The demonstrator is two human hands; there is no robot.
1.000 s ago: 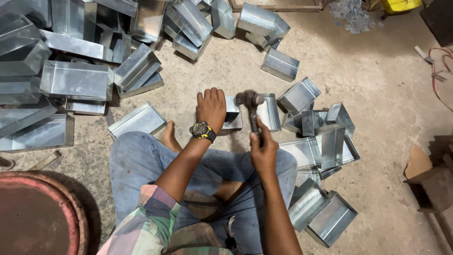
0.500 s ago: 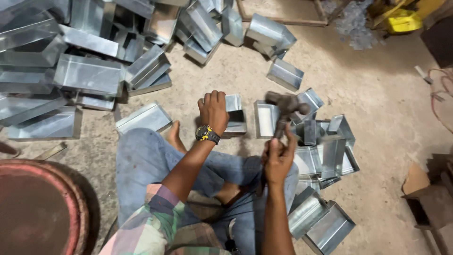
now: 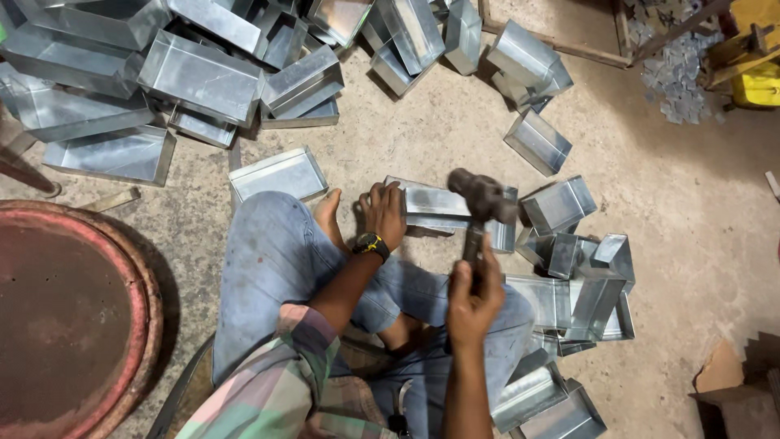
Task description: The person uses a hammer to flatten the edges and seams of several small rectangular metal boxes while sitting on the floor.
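Compared with half a second earlier, the hammer (image 3: 481,199) had swung over the metal tray (image 3: 443,210). The right hand (image 3: 475,297) had its fingers closed around the handle. The left hand (image 3: 382,213) pressed flat on the tray, apparently with open fingers. The tray lay on the floor (image 3: 439,130), with bare concrete beyond its far edge and stacked trays (image 3: 581,284) crowding the right.

Bare, dusty concrete floor (image 3: 699,195), mottled tan and grey. Heaped across the far left, a pile of shiny sheet-metal trays (image 3: 203,73); more scattered at right (image 3: 585,293). At lower left, a large round rusty-red drum lid (image 3: 57,325). Top right, a wooden batten (image 3: 552,45), grey metal scraps (image 3: 678,77), something yellow (image 3: 756,81). Soft, even light.
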